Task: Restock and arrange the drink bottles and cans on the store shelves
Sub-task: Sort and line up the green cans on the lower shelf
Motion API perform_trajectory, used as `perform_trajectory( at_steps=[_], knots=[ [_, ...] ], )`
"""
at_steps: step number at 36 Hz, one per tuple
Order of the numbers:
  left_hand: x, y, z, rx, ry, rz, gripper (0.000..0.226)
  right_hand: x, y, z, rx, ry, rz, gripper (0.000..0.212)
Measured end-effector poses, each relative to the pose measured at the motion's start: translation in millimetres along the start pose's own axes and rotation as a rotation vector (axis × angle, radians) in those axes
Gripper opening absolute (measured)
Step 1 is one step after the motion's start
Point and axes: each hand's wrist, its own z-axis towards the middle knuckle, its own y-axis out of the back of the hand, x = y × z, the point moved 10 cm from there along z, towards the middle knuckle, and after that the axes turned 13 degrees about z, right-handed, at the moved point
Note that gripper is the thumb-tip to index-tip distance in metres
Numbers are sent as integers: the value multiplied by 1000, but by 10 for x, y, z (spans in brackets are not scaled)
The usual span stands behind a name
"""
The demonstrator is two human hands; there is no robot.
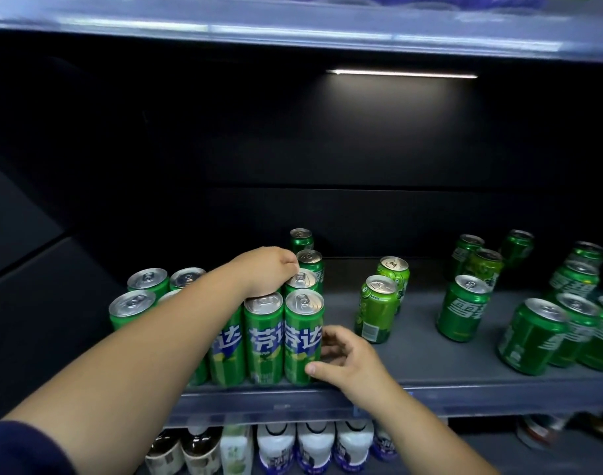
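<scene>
The step in hand looks like squaring up the block of tall cans (262, 337) at the front of the shelf (423, 354). The right hand (344, 354) holds the end can (301, 337) of the front row: the thumb presses low on its label and the fingers (330, 341) curl narrowly round its far side. The left hand (267, 272) reaches over the rows. It lies knuckles-up on the can tops just behind the front row, its fingers curled down out of sight, so whether they grip a can cannot be told.

The next move probably calls for nudging the held can flush against its neighbour on the thumb side, label forward, while the left hand steadies the slim cans behind, which could tip easily.

The tall cans read "芬达" (Fanta) in white on green. Beyond the right fingers stands a pair of shorter green cans (377, 310), their writing too small to read. Further out, loosely scattered short cans (461, 310) show "雪碧" (Sprite). Below the right wrist, on the lower shelf, stand bottles (313, 443) with unreadable labels.
</scene>
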Motion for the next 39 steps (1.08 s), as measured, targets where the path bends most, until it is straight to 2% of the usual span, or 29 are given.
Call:
perform_trajectory(
  at_steps=[3,12,17,21,25,30,33,36,39],
  knots=[
    [-1,78,-28,-88,8,7,19,29,2,-19,5,-2,-3,62],
    [-199,488,-163,-276,-5,224,25,190,254,-55,-40,17,-22,51],
    [-765,652,-275,-331,-107,250,27,249,613,-114,-121,40,-8,46],
    [-1361,518,-455,-402,-236,226,34,271,896,-209,-161,58,27,42],
    [-1741,46,-505,-346,-286,124,35,227,1204,-348,-184,78,17,43],
    [-1757,-786,-303,-157,-145,-86,22,108,1643,-552,-194,30,-16,41],
    [-1891,-1236,-209,-51,-129,-173,17,63,1939,-670,-198,9,-1,40],
    [-2171,-1471,-135,-10,-145,-193,21,59,2268,-763,-226,13,-6,40],
    [-2427,-1561,-9,-31,-115,-253,36,86,2605,-863,-268,33,-13,36]
  ],
)
